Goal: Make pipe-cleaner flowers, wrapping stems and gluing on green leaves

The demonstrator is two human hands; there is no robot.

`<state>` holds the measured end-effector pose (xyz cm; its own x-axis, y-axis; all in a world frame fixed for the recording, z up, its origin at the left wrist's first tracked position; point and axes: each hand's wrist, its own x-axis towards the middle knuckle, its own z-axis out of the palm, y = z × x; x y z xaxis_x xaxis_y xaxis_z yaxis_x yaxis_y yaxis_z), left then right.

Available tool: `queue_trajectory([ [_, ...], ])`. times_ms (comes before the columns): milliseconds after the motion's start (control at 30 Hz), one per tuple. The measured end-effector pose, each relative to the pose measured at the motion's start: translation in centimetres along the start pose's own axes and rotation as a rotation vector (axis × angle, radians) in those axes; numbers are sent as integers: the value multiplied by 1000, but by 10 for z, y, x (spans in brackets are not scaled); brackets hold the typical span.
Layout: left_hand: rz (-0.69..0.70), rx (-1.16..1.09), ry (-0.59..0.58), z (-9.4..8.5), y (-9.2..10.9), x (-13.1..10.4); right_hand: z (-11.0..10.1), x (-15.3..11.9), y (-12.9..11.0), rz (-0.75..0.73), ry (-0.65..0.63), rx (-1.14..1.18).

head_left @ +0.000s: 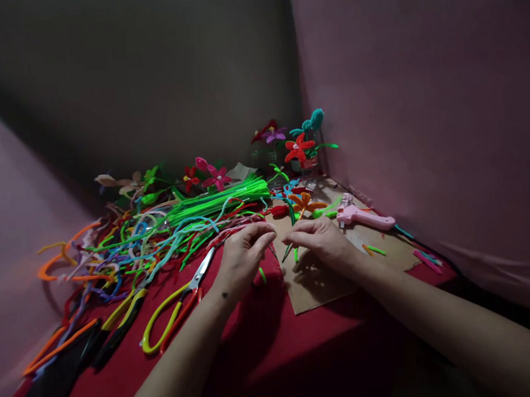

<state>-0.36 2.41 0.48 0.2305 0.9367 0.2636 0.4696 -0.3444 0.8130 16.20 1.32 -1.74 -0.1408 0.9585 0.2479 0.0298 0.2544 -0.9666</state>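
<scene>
Just right of the frame's centre, the right hand (324, 240) pinches the orange pipe-cleaner flower (305, 202) by its stem (287, 253), best gripped lightly but steadily, while the left hand (246, 247) nearly closes thumb to forefinger, on what I cannot tell.

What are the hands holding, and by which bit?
The right hand holds the orange flower by its stem. I can't tell whether the left hand holds anything.
</scene>
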Motion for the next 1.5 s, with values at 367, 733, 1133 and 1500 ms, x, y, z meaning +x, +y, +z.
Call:
queue_trajectory([
  [367, 58, -90, 57, 12, 3, -10, 9, -7, 9, -222, -36, -303],
  [733, -532, -798, -387, 11, 12, -24, 15, -23, 6, -835, 199, -499],
  [1133, -170, 61, -112, 2, -5, -4, -27, -47, 19, -635, 20, -677],
  [1500, -42, 386, -172, 41, -19, 21, -55, -34, 15, -426, 33, -1107],
])
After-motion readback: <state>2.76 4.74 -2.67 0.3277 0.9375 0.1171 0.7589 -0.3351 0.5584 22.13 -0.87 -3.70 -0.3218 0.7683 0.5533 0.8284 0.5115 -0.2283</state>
